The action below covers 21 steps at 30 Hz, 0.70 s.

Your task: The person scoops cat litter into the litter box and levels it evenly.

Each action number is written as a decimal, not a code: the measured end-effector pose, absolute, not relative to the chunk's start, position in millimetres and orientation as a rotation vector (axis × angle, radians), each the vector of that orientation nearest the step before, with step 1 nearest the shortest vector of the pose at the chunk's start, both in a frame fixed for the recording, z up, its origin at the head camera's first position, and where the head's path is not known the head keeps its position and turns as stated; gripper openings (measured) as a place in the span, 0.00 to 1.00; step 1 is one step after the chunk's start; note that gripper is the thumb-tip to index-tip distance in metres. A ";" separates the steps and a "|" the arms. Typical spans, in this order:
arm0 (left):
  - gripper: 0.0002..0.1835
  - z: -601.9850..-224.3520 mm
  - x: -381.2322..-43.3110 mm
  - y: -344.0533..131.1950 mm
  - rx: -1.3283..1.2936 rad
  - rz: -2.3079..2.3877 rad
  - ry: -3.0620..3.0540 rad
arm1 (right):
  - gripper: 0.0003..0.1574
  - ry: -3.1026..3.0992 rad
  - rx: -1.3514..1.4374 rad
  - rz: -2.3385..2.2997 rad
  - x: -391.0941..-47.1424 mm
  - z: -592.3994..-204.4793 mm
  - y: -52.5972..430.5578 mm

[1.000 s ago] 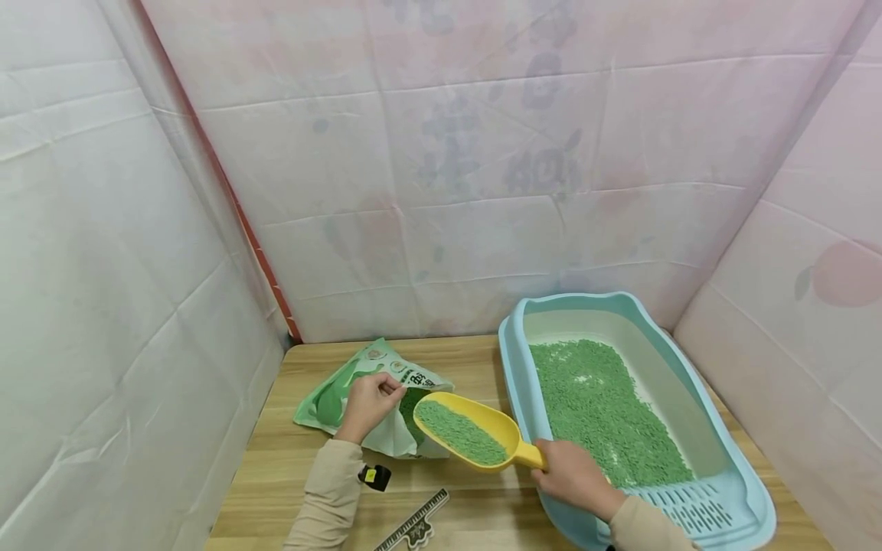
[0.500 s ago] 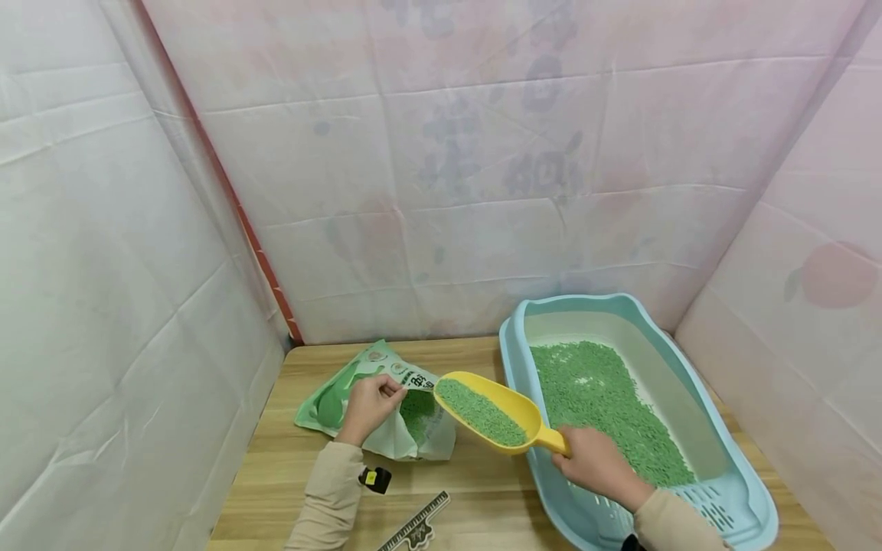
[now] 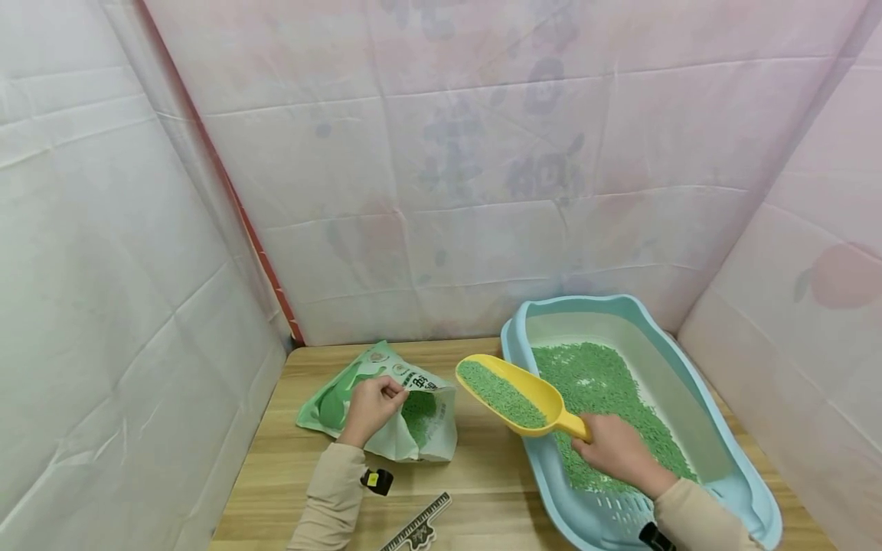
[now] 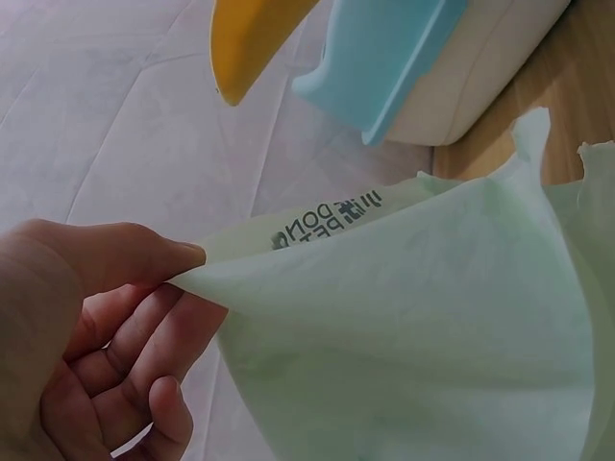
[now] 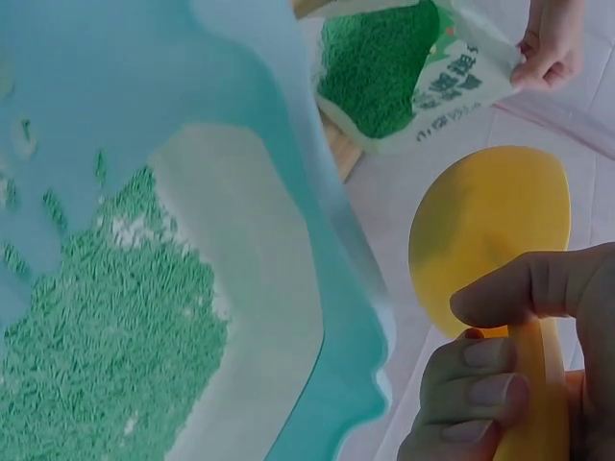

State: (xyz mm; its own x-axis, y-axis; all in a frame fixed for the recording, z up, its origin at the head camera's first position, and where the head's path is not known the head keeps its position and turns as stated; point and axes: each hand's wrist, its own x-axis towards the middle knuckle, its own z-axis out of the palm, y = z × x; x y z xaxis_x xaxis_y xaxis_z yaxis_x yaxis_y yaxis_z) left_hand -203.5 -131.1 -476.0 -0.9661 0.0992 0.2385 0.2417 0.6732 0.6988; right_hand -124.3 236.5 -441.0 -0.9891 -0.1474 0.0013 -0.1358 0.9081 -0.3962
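Note:
My right hand [image 3: 616, 448] grips the handle of a yellow scoop [image 3: 551, 398], which carries a heap of green litter pellets [image 3: 501, 394]. The scoop's bowl reaches left past the near-left rim of a blue litter box [image 3: 544, 478]. In the right wrist view, my fingers [image 5: 480, 394] wrap the handle and the scoop's underside faces the camera. With thumb and forefinger, my left hand [image 3: 372, 407] pinches the edge of a green and white litter bag [image 3: 441, 440]. Its mouth gapes to the right, showing pellets inside. The left wrist view shows the pinched bag edge [image 4: 384, 288] close up.
Green pellets [image 3: 586, 383] cover much of the litter box floor, with a slotted ledge [image 3: 623, 505] at its near end. A black-marked ruler [image 3: 416, 524] lies on the wooden table [image 3: 269, 459] near the front. White sheeting [image 3: 482, 229] walls the back and both sides.
My right hand has moved the loaded scoop right and slightly back, away from the bag mouth and up to the litter box rim. The left hand keeps its pinch on the bag.

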 end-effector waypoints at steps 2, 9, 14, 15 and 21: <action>0.05 -476.5 -203.8 -130.8 -0.276 -1.161 -2.704 | 0.08 3.047 -0.229 -0.618 -125.9 -439.1 240.9; 0.05 -477.9 -203.7 -129.6 -0.294 -1.149 -2.691 | 0.07 3.081 -0.227 -0.581 -132.8 -433.7 258.1; 0.05 -478.2 -202.3 -127.7 -0.325 -1.146 -2.679 | 0.07 3.095 -0.209 -0.573 -135.6 -429.4 271.6; 0.05 -477.9 -201.9 -127.2 -0.329 -1.146 -2.676 | 0.07 3.099 -0.205 -0.571 -136.0 -428.6 274.2; 0.05 -476.8 -200.2 -124.9 -0.343 -1.128 -2.674 | 0.08 3.097 -0.162 -0.560 -137.8 -424.7 288.1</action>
